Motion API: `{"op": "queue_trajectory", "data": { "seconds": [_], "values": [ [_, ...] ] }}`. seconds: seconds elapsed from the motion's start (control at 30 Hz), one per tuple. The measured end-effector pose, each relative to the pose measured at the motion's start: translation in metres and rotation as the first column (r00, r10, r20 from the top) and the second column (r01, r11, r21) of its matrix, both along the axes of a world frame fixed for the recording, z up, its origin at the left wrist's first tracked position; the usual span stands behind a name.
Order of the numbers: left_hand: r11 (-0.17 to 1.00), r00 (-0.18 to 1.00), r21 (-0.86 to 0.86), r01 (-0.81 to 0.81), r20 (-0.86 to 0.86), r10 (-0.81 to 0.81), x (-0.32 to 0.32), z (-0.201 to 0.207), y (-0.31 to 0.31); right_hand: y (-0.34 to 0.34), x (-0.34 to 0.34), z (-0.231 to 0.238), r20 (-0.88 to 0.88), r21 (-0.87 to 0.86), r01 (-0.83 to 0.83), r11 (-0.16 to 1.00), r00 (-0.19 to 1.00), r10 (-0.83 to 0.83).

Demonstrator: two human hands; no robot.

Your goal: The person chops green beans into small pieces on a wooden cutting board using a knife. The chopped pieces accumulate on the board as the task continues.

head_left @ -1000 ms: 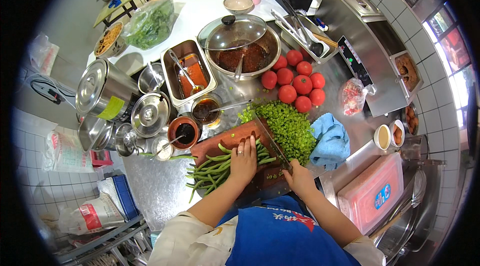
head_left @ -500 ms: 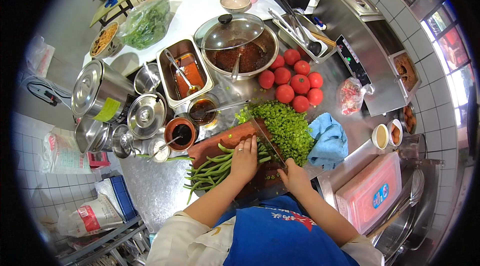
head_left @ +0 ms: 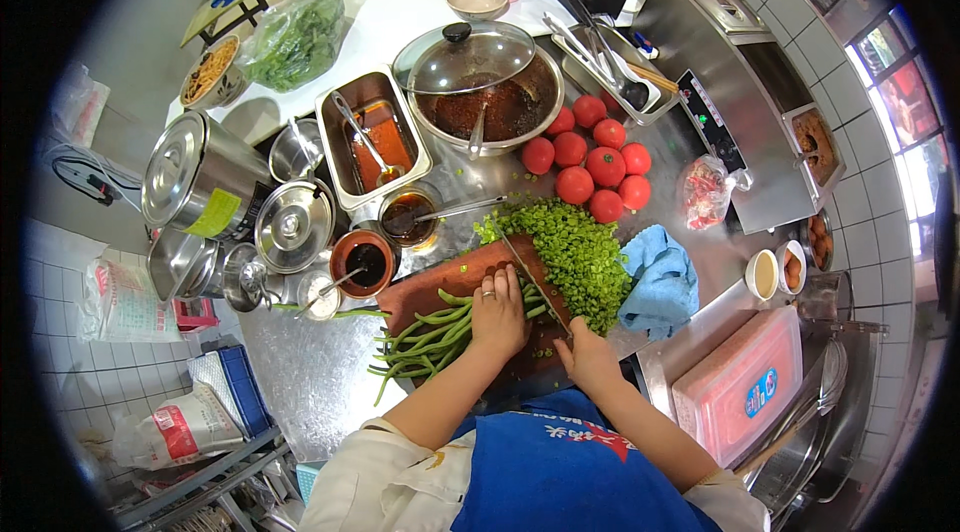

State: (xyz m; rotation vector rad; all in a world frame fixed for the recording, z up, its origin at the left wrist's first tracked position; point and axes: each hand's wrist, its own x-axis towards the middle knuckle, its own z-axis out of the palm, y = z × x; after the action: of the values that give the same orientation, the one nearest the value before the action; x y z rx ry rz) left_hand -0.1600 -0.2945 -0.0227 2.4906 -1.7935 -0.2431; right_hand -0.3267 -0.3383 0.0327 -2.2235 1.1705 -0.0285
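Note:
My left hand (head_left: 498,316) presses down on a bundle of long green beans (head_left: 425,340), its fingers bent over them near the blade. The beans lie across a reddish-brown cutting board (head_left: 455,277), their far ends fanned out past its left side. In my right hand (head_left: 588,354) is the handle of a kitchen knife (head_left: 538,282), its blade slanting away up the board, just right of my left fingers. A large heap of chopped green pieces (head_left: 567,257) lies right of the blade. A crumpled blue cloth (head_left: 660,282) sits beside that heap.
Several tomatoes (head_left: 605,167) lie beyond the heap. A steel bowl (head_left: 545,122) with a glass lid (head_left: 470,67) stands behind, beside a tray of red oil (head_left: 375,147). Left are a brown sauce bowl (head_left: 363,265) and lidded pots (head_left: 293,227). A pink-filled plastic box (head_left: 740,387) is at right.
My left hand has shifted slightly right along the beans, closer to the blade. The knife stays at nearly the same place, and the whole view has moved a little.

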Motion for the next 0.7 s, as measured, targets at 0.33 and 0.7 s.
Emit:
{"op": "queue_trajectory", "data": {
  "seconds": [0.33,0.7],
  "values": [
    [0.982,0.957,-0.095,0.16,0.26,-0.131,0.009,-0.038,0.011,0.001,0.003,0.006,-0.056,0.043,-0.042,0.998,0.997,0.044],
    [0.937,0.832,-0.336,0.099,-0.488,-0.263,0.044,0.022,0.009,-0.007,-0.002,0.002,-0.021,0.065,-0.024,0.998,0.999,0.025]
  ]
}}
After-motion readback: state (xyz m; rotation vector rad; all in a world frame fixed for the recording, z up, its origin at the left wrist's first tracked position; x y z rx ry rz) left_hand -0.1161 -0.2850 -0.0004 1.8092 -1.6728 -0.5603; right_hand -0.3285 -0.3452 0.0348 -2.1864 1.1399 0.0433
